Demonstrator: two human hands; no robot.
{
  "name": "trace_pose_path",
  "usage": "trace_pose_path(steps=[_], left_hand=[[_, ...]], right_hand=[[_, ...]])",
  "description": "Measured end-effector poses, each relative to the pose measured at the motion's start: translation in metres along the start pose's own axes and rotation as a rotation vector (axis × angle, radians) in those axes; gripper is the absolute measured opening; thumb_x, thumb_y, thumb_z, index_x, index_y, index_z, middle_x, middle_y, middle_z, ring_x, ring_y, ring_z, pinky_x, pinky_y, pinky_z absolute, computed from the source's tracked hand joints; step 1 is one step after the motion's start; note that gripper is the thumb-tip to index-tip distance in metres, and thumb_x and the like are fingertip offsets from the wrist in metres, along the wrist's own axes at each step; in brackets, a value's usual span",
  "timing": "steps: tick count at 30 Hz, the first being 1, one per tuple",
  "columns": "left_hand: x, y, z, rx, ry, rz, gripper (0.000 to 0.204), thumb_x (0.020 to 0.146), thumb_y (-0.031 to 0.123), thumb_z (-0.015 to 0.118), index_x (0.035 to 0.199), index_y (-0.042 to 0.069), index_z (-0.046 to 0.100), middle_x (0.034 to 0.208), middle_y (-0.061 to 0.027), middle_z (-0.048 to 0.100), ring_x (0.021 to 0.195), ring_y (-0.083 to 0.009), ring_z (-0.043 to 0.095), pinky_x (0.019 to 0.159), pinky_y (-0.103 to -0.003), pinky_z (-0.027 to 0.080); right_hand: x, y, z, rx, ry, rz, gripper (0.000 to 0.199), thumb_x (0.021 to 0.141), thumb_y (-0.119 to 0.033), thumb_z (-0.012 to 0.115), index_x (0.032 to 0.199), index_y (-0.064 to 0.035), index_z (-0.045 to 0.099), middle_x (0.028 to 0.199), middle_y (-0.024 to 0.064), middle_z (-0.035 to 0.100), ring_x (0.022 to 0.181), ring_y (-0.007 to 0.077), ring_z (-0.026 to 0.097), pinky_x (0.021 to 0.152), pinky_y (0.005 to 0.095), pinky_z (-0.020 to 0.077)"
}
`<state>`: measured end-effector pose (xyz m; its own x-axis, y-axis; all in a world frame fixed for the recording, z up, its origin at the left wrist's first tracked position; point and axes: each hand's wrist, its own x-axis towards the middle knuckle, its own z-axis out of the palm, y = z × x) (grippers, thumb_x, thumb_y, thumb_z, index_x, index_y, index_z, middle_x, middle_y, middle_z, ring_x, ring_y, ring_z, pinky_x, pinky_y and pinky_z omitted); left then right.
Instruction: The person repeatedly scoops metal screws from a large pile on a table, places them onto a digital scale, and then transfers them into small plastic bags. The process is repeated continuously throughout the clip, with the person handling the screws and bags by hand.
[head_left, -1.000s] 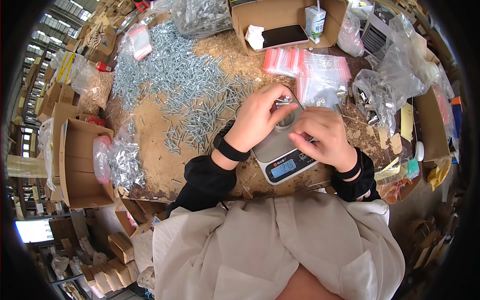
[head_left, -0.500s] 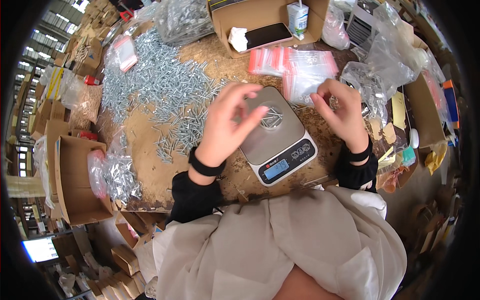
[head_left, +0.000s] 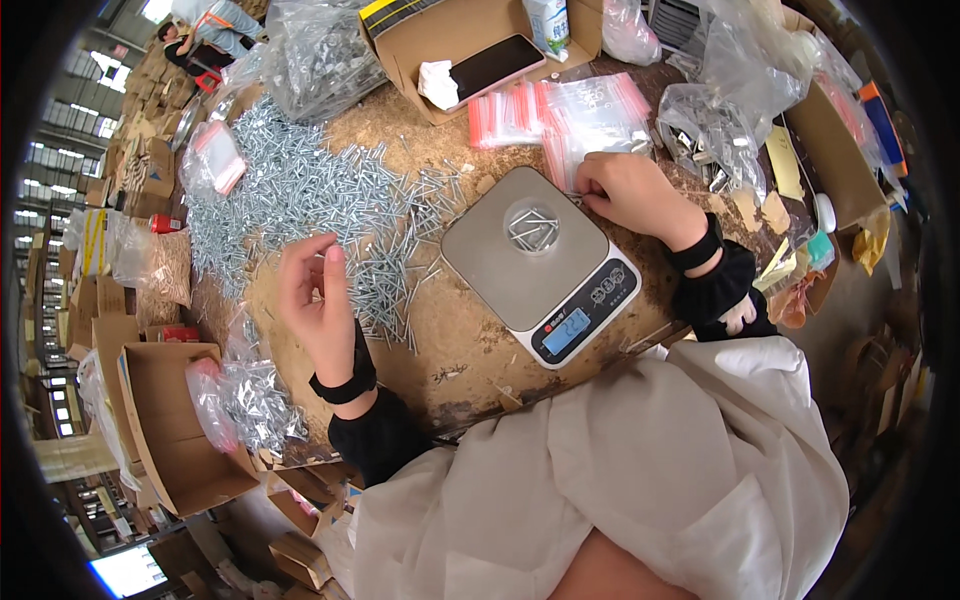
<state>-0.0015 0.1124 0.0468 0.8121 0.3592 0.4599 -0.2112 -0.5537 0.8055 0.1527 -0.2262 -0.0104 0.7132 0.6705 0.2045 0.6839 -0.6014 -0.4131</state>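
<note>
On the kitchen-type scale [head_left: 488, 265] stands a small clear round cup [head_left: 514, 244] with several screws [head_left: 540, 226] in it. My left hand [head_left: 318, 305] hovers left of the scale, at the near edge of a big pile of silver screws [head_left: 290, 180]. Its thumb and forefinger are apart, and no object shows between them. Beyond the scale's right corner, my right hand [head_left: 640, 198] has its fingers curled in at the near edge of the clear zip bags [head_left: 595, 115]. Whatever those fingertips pinch is hidden.
A cardboard box [head_left: 420, 50] at the back holds a phone [head_left: 497, 70], crumpled tissue and a drink carton [head_left: 548, 25]. Clear plastic bags [head_left: 715, 130] of metal parts lie at right. Another open carton [head_left: 175, 420] sits at the left edge. Two people are far off at upper left.
My left hand has left the space over the scale and moved left to the screws. My right hand has turned inward, its fingers curling near the bags. The view has shifted.
</note>
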Motion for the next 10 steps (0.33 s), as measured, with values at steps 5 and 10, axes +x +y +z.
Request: trace_pose_path(steps=[5, 10], left_hand=[[-0.0011, 0.0011, -0.0078, 0.123, -0.038, 0.008, 0.009, 0.097, 0.004, 0.064, 0.104, -0.001, 0.066, 0.094, 0.0002, 0.063, 0.081, -0.0054, 0.056, 0.074, -0.021, 0.044], [-0.0002, -0.0017, -0.0067, 0.138, 0.009, 0.051, 0.007, 0.093, 0.007, 0.067, 0.098, 0.004, 0.07, 0.085, -0.0001, 0.061, 0.069, -0.0071, 0.05, 0.061, -0.023, 0.04]], right_hand=[[-0.0024, 0.0024, 0.0, 0.002, -0.037, 0.062, 0.012, 0.074, -0.014, 0.071, 0.077, -0.0046, 0.063, 0.078, 0.0135, 0.065, 0.077, 0.0353, 0.065, 0.068, 0.0444, 0.0507], [-0.0029, 0.0013, -0.0051, -0.055, -0.086, 0.125, 0.016, 0.072, -0.017, 0.073, 0.076, -0.0042, 0.064, 0.078, 0.0149, 0.067, 0.078, 0.0363, 0.065, 0.069, 0.0442, 0.0512]])
